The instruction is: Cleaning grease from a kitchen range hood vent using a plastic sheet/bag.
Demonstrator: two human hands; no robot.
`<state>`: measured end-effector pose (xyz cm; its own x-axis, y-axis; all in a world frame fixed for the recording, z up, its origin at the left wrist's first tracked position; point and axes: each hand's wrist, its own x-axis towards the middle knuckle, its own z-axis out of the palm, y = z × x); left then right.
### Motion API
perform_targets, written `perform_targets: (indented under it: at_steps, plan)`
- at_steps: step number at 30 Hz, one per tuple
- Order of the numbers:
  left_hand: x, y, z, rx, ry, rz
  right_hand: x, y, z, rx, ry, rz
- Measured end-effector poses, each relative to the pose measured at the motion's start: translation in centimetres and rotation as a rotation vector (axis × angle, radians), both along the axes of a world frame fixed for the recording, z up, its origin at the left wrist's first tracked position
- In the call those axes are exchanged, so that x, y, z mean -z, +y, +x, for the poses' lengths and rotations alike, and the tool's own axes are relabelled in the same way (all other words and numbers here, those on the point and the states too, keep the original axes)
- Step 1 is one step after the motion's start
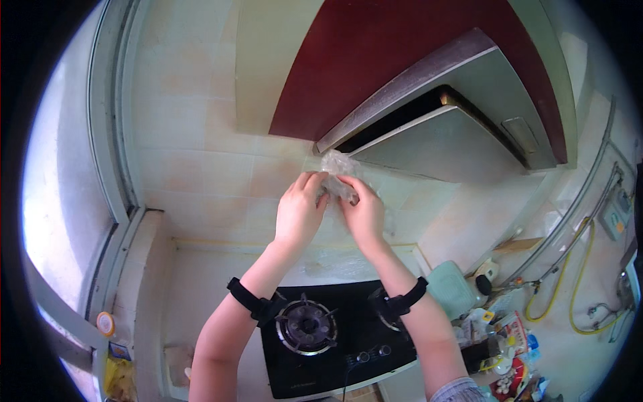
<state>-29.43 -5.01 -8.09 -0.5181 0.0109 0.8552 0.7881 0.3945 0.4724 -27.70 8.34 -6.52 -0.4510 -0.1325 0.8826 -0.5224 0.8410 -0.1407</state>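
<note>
A crumpled, transparent plastic bag or film (340,162) is bunched between my two hands, just below the lower left corner of the range hood (412,145). From the left, my left hand (300,207) pinches it with bent fingers. My right hand (366,207) grips its other side, thumb and fingers curled around a bunched part. Whether anything lies inside the plastic cannot be made out. Both arms reach over a black two-burner gas stove (346,341), and each wrist bears a black strap (246,297).
A dark red cabinet panel (371,55) surrounds the hood. At left stands a window frame (108,115). Right of the stove are a pale green board (449,289) and a cluttered pile of packages (502,341). A yellow hose (572,281) hangs along the right wall.
</note>
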Motion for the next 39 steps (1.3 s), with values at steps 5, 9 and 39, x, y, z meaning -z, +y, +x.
perform_targets:
  at_steps: [5, 9, 39]
  plan:
    - [2.2, -0.6, 0.7, -0.252, 0.267, -0.358, 6.5, -0.7, -0.8, -0.137, -0.33, -0.64]
    - [4.3, 1.5, 4.1, -0.004, -0.202, -0.28, 9.9, -0.1, -1.6, -0.123, -0.197, -0.846]
    - [13.3, 2.7, 9.6, 0.317, -0.703, 0.776, 18.8, -1.6, 8.1, -0.658, -0.264, -0.812]
